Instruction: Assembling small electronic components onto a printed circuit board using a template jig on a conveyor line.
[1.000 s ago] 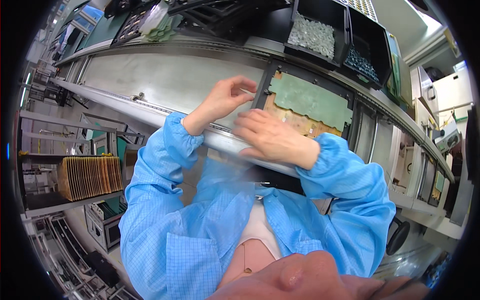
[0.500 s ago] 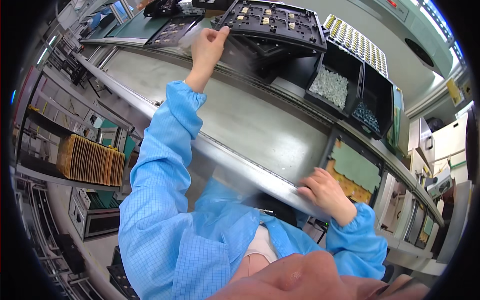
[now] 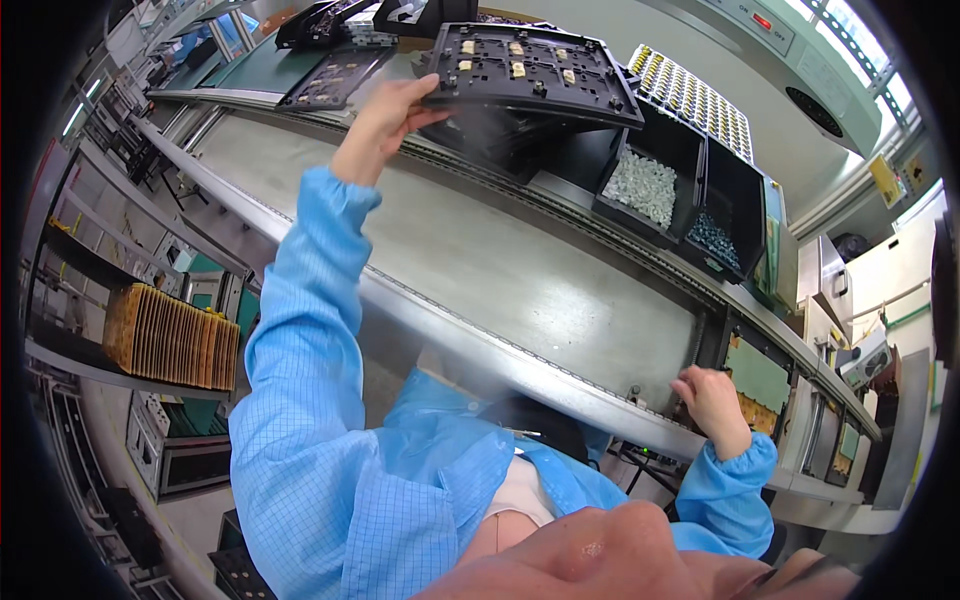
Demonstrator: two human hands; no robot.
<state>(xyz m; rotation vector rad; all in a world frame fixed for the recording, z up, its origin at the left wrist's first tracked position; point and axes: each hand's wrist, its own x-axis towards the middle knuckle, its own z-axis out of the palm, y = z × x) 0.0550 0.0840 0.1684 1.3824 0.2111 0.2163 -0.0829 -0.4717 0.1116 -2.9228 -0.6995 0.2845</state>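
Holding hand: left hand [image 3: 385,115], upper centre-left of the frame, arm stretched far forward; thumb above and fingers below pinch the near left corner of a black tray.
Black tray [image 3: 590,106]: top centre, tilted, above other dark trays; small cream pieces sit in its slots.
Clear-piece bin [image 3: 630,217]: black, upper right, with a heap of whitish, see-through bits [image 3: 645,188].
Blue-piece bin [image 3: 720,266]: black, just right of that one, with small dark-blue parts [image 3: 713,238] low inside.
Pale tray [image 3: 692,98]: upper right, behind the bins, with rows of yellow-and-dark parts.
Rack shelf [image 3: 75,362]: left edge, bearing upright brown boards [image 3: 170,335] in a row.
Resting-side hand: right hand [image 3: 715,400], lower right, elbow bent, fingers curled inward; cannot tell whether they pinch anything.
Green panel [image 3: 760,372]: right of that hand, in a dark frame.
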